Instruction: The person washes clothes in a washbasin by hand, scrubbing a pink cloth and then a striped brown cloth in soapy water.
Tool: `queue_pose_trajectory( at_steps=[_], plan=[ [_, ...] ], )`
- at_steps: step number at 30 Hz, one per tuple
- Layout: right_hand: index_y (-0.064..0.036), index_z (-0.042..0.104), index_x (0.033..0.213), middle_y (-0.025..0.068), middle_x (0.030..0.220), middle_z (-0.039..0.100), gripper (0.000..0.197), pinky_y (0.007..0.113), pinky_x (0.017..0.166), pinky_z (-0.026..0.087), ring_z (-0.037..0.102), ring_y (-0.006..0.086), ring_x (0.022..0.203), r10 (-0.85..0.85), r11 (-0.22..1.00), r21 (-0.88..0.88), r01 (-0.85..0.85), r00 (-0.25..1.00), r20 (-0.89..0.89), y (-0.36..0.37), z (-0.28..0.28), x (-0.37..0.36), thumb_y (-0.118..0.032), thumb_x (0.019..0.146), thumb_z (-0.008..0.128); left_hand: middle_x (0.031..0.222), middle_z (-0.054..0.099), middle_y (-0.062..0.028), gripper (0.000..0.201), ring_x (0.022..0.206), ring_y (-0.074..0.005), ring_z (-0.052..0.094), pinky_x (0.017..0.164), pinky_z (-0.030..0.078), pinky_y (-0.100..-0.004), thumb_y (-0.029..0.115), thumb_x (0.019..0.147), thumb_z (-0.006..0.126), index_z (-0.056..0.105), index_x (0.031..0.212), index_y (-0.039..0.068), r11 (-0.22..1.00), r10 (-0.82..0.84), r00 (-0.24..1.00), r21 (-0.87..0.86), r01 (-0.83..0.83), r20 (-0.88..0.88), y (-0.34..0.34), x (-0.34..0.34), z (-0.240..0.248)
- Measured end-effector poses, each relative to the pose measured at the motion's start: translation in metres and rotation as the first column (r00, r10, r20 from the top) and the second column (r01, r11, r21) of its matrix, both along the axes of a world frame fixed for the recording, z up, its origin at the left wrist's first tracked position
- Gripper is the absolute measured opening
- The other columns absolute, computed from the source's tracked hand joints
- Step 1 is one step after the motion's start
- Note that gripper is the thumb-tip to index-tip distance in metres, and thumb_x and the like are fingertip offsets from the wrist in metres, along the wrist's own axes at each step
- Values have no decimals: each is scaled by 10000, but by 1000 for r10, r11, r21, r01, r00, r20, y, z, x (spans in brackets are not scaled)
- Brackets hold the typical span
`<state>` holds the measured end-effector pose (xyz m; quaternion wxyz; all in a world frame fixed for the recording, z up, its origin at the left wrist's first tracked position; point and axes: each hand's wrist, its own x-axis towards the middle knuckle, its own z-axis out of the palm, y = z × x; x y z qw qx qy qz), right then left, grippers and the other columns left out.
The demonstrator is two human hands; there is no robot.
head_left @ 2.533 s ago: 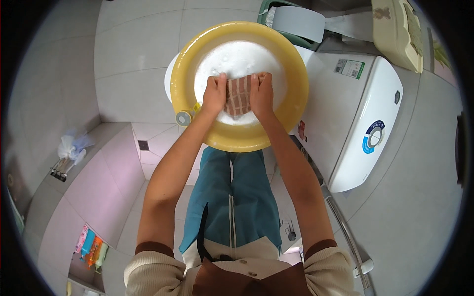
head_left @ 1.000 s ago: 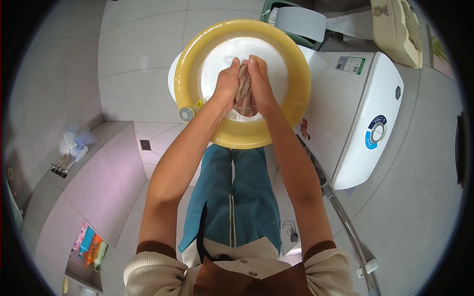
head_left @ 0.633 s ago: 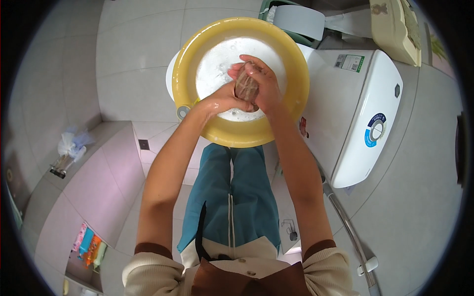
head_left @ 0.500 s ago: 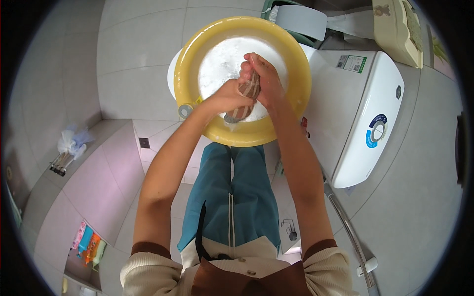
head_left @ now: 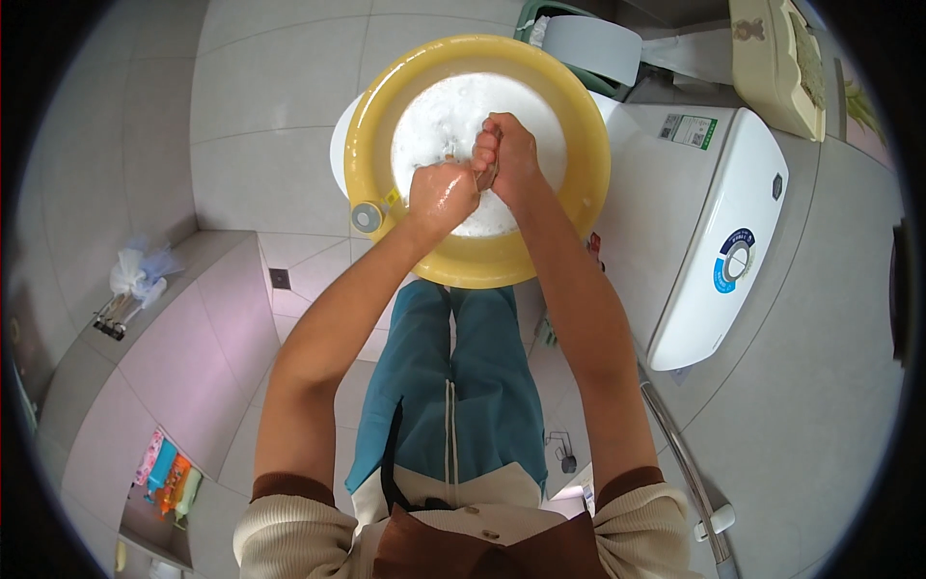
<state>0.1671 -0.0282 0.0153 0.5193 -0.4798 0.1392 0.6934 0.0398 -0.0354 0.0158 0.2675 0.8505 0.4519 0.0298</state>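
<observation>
Both my hands are over a round yellow basin (head_left: 362, 125) filled with white suds (head_left: 439, 106). My left hand (head_left: 445, 196) is closed in a fist, wet on its back. Beside it, to the right and slightly farther away, my right hand (head_left: 511, 152) is closed too. Between them a small bit of brown cloth (head_left: 488, 175) shows; its light stripes are plain only in the earlier frame. The fists hide most of this cloth. Near the left rim sits a round grey knob-like piece (head_left: 366, 217) with a yellow tab.
A white washing machine (head_left: 666, 222) with a control dial stands right of the basin. Behind it are a green bin (head_left: 529, 21) and a beige container (head_left: 772, 68). A metal pipe (head_left: 683, 454) runs at lower right. Colourful bottles (head_left: 172, 478) fill a niche at lower left.
My hands have drawn closer around the striped brown cloth, which spread below them before and is now mostly hidden. My left hand has turned, its back now facing up.
</observation>
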Motion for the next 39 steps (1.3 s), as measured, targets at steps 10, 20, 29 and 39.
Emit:
queue_pose_trajectory(
  at_steps=[10,20,29,39],
  plan=[
    [14,536,1123,114,992,597,353,353,765,489,598,209,863,348,881,53,-470,720,601,-36,15,21,-189,844,610,918,598,-22,224,812,-131,569,734,463,-271,147,804,644,538,981,57,54,819,571,-998,14,52,1,-26,3],
    [-53,590,1017,178,1126,551,345,413,811,455,558,335,956,409,727,-559,-400,-402,819,-65,-19,24,-309,794,653,1117,523,-155,348,1002,-266,524,866,421,-358,167,818,633,506,1125,62,952,306,951,-35,-305,35,8,-15,-33],
    [-205,517,1232,96,1221,498,480,519,961,301,466,272,1120,163,545,-649,-531,-692,703,-97,-86,-3,-280,770,620,1402,318,-111,650,1299,-318,258,1021,174,-585,275,866,525,211,1434,240,928,-363,770,-278,248,-525,-11,-14,-66],
    [-65,620,871,142,852,602,206,389,770,442,583,304,838,211,764,-315,-563,-244,947,-77,-78,23,-171,694,633,971,536,-121,307,799,-256,581,700,480,-320,50,700,628,536,993,39,883,309,945,-401,-243,108,4,-29,-60]
  ],
)
